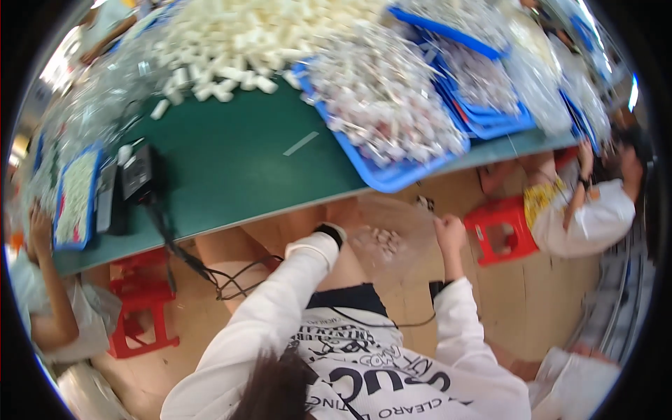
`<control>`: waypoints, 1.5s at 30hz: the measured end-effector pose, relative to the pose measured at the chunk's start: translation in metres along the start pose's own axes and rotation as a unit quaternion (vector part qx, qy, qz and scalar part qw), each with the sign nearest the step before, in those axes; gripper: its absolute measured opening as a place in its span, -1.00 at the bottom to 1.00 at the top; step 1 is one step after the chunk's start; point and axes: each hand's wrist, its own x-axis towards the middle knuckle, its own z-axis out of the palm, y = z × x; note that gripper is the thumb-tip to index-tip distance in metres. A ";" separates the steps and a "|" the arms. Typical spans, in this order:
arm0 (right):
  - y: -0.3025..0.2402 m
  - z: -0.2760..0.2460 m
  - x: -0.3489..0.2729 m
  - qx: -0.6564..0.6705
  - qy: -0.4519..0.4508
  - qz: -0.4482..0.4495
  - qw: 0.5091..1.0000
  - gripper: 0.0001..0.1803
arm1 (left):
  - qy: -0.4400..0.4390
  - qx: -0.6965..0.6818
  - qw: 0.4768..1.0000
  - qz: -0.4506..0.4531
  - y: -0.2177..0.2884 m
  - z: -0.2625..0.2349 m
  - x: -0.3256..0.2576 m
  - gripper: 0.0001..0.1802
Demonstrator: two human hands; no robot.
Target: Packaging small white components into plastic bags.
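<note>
My right hand (448, 229) gripped the clear bag's (392, 231) rim, held open below the bench (231, 168); I couldn't tell my left hand's state, hidden inside.

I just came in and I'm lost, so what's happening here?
A person in a white top holds a clear plastic bag open below the edge of the green table. The right hand grips the bag's rim; the left hand is mostly hidden at its other side. A few small pale parts lie inside. Blue trays of similar parts sit above.
</note>
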 end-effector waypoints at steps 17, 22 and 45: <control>-0.003 -0.011 -0.036 0.041 -0.016 -0.033 0.999 -0.47 | -0.224 0.033 0.974 -0.010 0.038 -0.039 -0.010 -0.42; -0.009 -0.007 -0.048 0.040 0.069 -0.196 0.977 -0.47 | -0.218 0.066 0.974 -0.023 0.037 -0.040 -0.011 -0.40; -0.036 0.012 -0.056 -0.010 -0.001 -0.283 0.959 -0.44 | -0.267 0.022 0.962 -0.051 0.045 -0.049 -0.014 -0.56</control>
